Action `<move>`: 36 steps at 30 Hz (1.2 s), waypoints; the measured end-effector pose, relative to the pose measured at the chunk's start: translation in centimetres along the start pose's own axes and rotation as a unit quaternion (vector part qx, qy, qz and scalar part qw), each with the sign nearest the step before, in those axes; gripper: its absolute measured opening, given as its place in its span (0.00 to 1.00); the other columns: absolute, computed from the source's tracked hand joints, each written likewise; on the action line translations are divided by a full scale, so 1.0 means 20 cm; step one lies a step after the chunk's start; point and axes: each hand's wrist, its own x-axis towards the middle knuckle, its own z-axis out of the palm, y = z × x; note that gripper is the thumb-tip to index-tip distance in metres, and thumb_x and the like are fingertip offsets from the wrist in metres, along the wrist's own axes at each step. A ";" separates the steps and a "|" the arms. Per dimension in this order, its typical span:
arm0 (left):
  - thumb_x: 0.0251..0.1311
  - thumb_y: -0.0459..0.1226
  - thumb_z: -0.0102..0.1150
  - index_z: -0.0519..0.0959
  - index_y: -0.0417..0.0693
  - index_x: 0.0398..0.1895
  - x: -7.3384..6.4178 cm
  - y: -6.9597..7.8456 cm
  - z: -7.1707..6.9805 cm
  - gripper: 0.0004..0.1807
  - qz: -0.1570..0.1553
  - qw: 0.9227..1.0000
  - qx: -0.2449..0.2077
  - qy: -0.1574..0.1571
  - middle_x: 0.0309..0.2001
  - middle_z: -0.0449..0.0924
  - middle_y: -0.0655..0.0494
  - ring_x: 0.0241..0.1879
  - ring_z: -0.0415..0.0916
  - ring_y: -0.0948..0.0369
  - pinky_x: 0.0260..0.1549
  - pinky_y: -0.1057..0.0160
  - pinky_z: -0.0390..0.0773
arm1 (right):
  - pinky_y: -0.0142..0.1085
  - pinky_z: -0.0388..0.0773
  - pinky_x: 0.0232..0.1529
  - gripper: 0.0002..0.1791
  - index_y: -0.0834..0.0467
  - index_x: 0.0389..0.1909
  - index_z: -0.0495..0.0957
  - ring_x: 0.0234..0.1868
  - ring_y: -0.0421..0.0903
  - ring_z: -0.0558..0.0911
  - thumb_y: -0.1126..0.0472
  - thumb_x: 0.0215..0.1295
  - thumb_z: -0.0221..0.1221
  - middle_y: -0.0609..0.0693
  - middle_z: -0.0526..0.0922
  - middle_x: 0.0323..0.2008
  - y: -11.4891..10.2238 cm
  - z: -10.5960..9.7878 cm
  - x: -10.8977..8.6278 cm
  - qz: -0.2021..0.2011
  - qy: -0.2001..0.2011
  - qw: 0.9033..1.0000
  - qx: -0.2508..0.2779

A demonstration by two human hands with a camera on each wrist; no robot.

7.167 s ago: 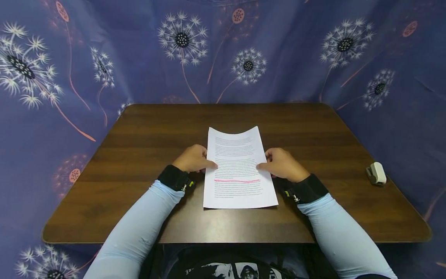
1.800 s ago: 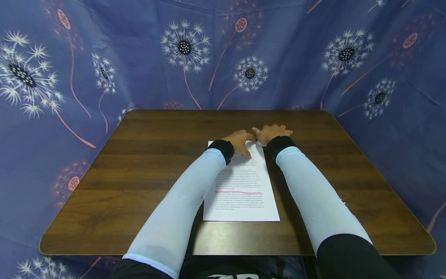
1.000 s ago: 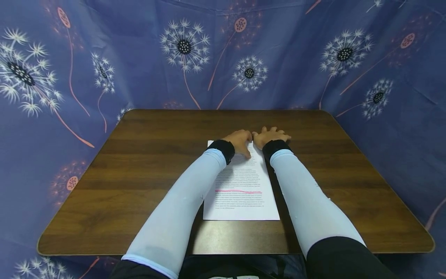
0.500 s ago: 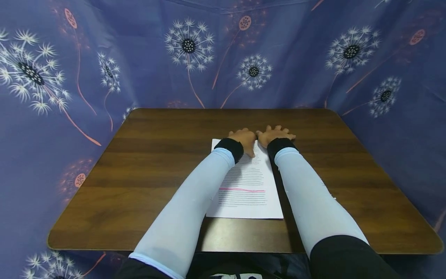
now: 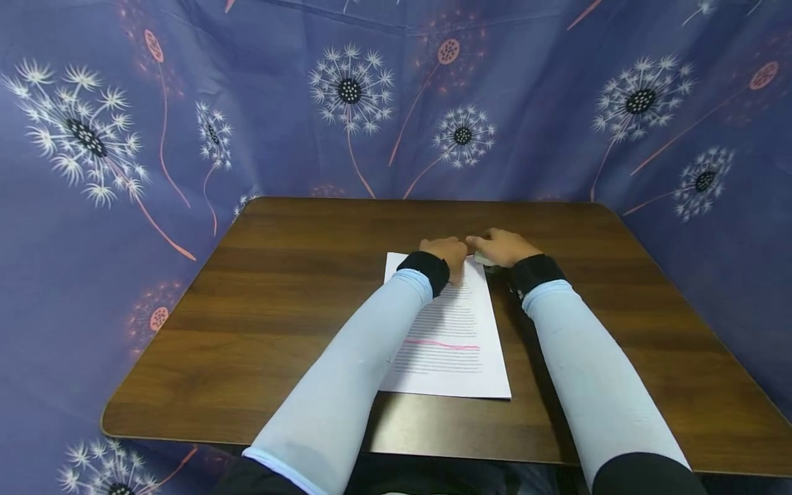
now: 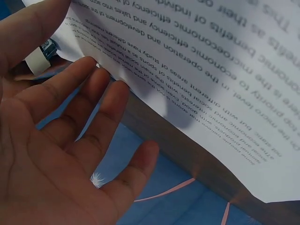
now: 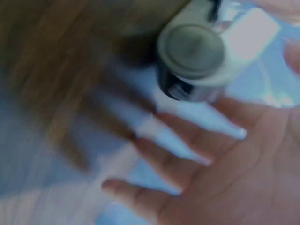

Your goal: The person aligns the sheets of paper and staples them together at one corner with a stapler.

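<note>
A printed white sheet (image 5: pixel 448 364) with one pink line through its text lies in front of me on the brown table. At its far edge my left hand (image 5: pixel 448 256) pinches the paper, thumb on one face and fingertips (image 6: pixel 89 65) at the edge on the other, in the left wrist view. My right hand (image 5: pixel 502 247) is beside it at the far right corner of the sheet. It holds a small white-and-grey device (image 7: pixel 192 51) with a round grey end, between thumb and fingers. The right wrist view is blurred, and the hand covers most of the device in the head view.
The brown wooden table (image 5: pixel 247 364) has rounded corners and a near edge close to my body. Behind it hangs a blue cloth (image 5: pixel 266 82) printed with dandelions.
First both hands held the sheet's sides while the device lay far right. Later my right hand spread flat at the sheet's far edge; now it has turned, fingers drawn in around the device.
</note>
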 end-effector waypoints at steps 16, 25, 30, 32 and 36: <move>0.56 0.50 0.76 0.85 0.60 0.49 0.02 -0.03 0.02 0.19 -0.001 1.000 0.018 -0.006 0.64 0.76 0.62 0.59 0.76 0.61 0.63 0.43 0.71 | 0.50 0.79 0.36 0.20 0.61 0.49 0.85 0.34 0.55 0.83 0.53 0.60 0.68 0.58 0.88 0.40 0.11 0.05 -0.19 -0.016 0.180 0.983 -0.008; 0.56 0.50 0.77 0.84 0.58 0.41 -0.09 -0.06 -0.02 0.14 0.005 1.000 -0.018 0.019 0.58 0.77 0.61 0.57 0.76 0.60 0.61 0.44 0.73 | 0.49 0.73 0.21 0.21 0.60 0.39 0.87 0.30 0.59 0.82 0.46 0.59 0.69 0.63 0.88 0.36 0.14 0.04 -0.20 0.107 0.262 0.959 0.007; 0.57 0.50 0.77 0.84 0.58 0.47 -0.10 -0.07 0.00 0.18 0.005 0.999 -0.034 0.020 0.56 0.77 0.62 0.57 0.76 0.60 0.61 0.45 0.72 | 0.50 0.73 0.22 0.23 0.61 0.39 0.86 0.31 0.59 0.81 0.44 0.59 0.68 0.63 0.86 0.36 0.15 0.06 -0.19 0.132 0.242 0.961 0.008; 0.57 0.50 0.76 0.84 0.59 0.52 -0.09 -0.09 0.01 0.21 0.003 0.999 -0.043 0.017 0.57 0.76 0.62 0.58 0.76 0.60 0.61 0.45 0.72 | 0.50 0.73 0.23 0.23 0.61 0.40 0.86 0.31 0.59 0.81 0.43 0.59 0.68 0.63 0.86 0.36 0.15 0.07 -0.19 0.138 0.233 0.963 0.007; 0.55 0.50 0.75 0.83 0.60 0.57 -0.07 -0.14 0.08 0.25 0.015 0.997 -0.071 0.022 0.61 0.75 0.62 0.62 0.73 0.57 0.62 0.44 0.71 | 0.50 0.71 0.23 0.25 0.60 0.39 0.84 0.31 0.58 0.80 0.41 0.60 0.67 0.61 0.84 0.33 0.14 0.09 -0.19 0.147 0.217 0.965 0.004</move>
